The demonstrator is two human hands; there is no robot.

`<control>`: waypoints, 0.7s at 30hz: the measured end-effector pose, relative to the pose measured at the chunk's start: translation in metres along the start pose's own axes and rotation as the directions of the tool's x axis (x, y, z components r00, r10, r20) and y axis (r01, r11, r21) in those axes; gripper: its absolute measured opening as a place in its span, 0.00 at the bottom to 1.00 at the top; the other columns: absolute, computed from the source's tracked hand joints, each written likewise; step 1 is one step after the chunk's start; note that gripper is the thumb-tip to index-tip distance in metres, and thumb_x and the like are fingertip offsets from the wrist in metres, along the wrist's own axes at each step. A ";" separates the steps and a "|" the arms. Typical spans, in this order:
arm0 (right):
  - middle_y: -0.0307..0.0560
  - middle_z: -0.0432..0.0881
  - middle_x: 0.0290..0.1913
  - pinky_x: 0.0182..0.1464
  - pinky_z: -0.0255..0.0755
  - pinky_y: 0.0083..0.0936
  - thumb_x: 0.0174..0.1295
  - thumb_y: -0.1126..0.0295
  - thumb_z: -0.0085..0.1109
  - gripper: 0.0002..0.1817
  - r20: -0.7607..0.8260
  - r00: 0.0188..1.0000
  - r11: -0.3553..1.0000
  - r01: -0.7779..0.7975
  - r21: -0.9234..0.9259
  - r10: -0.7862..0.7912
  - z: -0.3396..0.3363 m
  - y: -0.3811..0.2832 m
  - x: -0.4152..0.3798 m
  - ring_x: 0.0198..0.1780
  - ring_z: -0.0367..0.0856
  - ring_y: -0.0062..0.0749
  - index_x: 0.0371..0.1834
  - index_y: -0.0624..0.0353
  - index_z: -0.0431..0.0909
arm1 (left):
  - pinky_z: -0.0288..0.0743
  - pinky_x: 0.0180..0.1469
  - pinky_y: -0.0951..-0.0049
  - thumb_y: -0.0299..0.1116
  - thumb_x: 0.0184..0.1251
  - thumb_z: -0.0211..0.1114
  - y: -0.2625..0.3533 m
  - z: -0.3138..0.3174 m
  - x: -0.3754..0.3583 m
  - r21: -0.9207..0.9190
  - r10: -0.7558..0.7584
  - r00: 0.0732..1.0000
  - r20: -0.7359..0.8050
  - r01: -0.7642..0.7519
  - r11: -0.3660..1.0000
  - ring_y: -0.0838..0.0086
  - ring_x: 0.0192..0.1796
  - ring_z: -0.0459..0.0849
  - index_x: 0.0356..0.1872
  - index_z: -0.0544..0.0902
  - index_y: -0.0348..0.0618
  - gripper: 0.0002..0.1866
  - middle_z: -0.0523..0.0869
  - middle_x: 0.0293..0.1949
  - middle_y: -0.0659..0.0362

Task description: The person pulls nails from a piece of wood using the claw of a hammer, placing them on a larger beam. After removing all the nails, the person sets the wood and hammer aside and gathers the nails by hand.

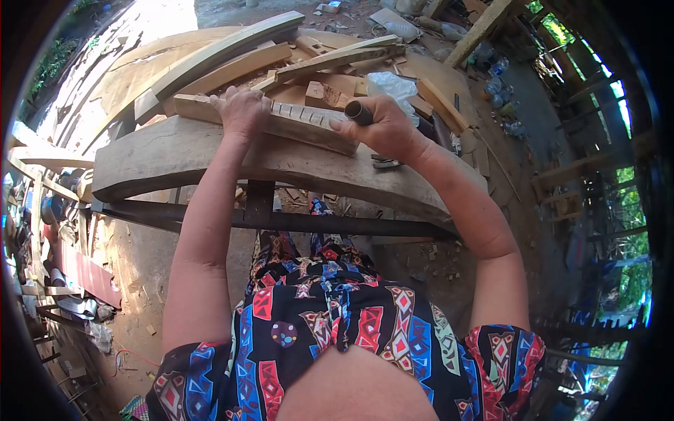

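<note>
Fingers (239, 105) press wood strip (309, 123); right hand (382, 126) grips tool (359, 112).

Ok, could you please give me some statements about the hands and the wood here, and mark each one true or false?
1. The left hand presses on a notched wooden strip. True.
2. The right hand is empty. False: it grips a dark tool handle.
3. The strip lies on a thick curved plank. True.
4. The person wears plain white shorts. False: the patterned shorts are black, blue and red.
5. Both hands are at the same strip. True.
</note>
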State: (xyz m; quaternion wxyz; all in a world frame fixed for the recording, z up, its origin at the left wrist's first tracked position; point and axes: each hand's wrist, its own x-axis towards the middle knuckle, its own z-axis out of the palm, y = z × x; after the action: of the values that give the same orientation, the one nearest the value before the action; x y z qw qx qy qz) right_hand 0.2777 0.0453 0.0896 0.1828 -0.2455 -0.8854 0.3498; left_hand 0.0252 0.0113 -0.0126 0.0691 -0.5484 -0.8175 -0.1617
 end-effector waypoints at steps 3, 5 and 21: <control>0.29 0.64 0.16 0.23 0.55 0.22 0.58 0.64 0.66 0.19 -0.056 0.998 0.998 0.021 0.057 -0.018 0.001 0.002 -0.002 0.22 0.59 0.14 0.15 0.60 0.70 | 0.46 0.62 0.31 0.45 0.58 0.52 0.001 0.002 0.004 -0.002 0.007 1.000 -0.009 -0.007 1.000 0.64 0.53 0.74 0.31 0.86 0.52 0.16 0.85 0.39 0.60; 0.29 0.64 0.16 0.22 0.55 0.22 0.58 0.64 0.66 0.19 -0.070 0.998 0.998 0.000 0.056 0.004 -0.001 0.003 -0.002 0.21 0.59 0.14 0.15 0.60 0.70 | 0.46 0.61 0.31 0.45 0.59 0.52 -0.001 0.003 0.002 -0.011 0.006 0.999 -0.039 -0.007 1.000 0.64 0.52 0.75 0.30 0.86 0.51 0.16 0.85 0.39 0.60; 0.49 0.74 0.17 0.29 0.67 0.31 0.57 0.60 0.63 0.15 0.041 0.999 0.994 -0.026 -0.106 0.030 0.003 0.002 -0.007 0.21 0.71 0.35 0.23 0.62 0.77 | 0.49 0.59 0.31 0.44 0.57 0.53 -0.001 0.007 0.005 0.028 0.026 0.998 -0.057 -0.025 0.999 0.64 0.50 0.76 0.29 0.86 0.52 0.15 0.85 0.40 0.62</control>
State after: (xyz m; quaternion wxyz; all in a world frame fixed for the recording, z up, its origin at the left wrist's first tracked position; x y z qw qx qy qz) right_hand 0.2827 0.0412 0.0855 0.1458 -0.2597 -0.9028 0.3103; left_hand 0.0225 0.0175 -0.0185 0.1018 -0.5529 -0.8103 -0.1653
